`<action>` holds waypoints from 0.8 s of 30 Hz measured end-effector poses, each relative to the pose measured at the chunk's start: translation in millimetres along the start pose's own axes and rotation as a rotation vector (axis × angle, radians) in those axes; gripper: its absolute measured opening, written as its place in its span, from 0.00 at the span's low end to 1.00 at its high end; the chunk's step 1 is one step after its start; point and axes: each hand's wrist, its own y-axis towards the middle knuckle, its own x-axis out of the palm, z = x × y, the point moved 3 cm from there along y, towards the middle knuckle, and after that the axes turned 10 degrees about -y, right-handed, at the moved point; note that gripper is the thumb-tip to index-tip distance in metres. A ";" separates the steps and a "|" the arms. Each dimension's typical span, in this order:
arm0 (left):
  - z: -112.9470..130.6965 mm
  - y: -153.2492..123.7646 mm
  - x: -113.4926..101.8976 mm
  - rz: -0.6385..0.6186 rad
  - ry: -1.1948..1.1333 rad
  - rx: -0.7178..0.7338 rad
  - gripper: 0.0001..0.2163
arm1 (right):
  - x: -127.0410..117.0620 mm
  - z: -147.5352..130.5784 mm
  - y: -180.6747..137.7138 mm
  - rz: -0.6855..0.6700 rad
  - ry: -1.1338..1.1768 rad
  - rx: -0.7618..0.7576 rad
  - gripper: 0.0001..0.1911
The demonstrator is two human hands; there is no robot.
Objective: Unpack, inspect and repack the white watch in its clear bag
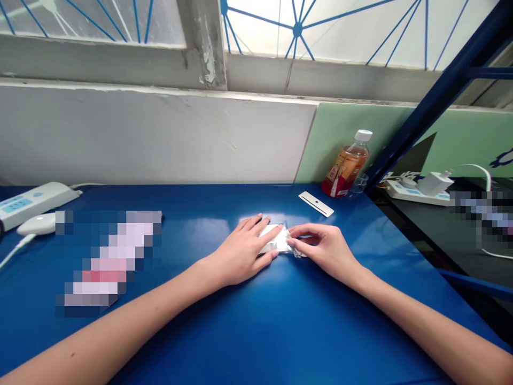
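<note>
A small white item in a clear plastic packet (282,239) lies on the blue tabletop. My left hand (244,251) rests over its left part, fingers stretched out and spread, pressing it against the table. At the packet's right end, my right hand (320,245) has thumb and fingertips pinched together on the plastic edge. Just under those fingertips a bit of crinkled whitish material shows, too small to make out. Part of the white item is hidden beneath my left fingers.
Behind my right hand lies a white slotted card (316,204), near a drink bottle (345,166) at the back. A blurred-out phone-like object (116,262) and a power strip (36,203) are on the left. A blue metal post (425,96) rises at the right, beside another power strip (417,191).
</note>
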 end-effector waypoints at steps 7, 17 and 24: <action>0.1 -0.7 -0.4 0.023 -0.028 0.002 0.25 | 1.8 2.1 1.7 -0.119 0.126 -0.033 0.12; -0.5 -0.5 1.5 0.023 -0.029 0.005 0.25 | 0.6 -1.5 -0.5 -0.107 -0.083 -0.223 0.12; -1.5 -1.1 2.1 0.043 -0.040 0.014 0.24 | 2.0 -7.7 -4.7 -0.065 -0.254 -0.489 0.14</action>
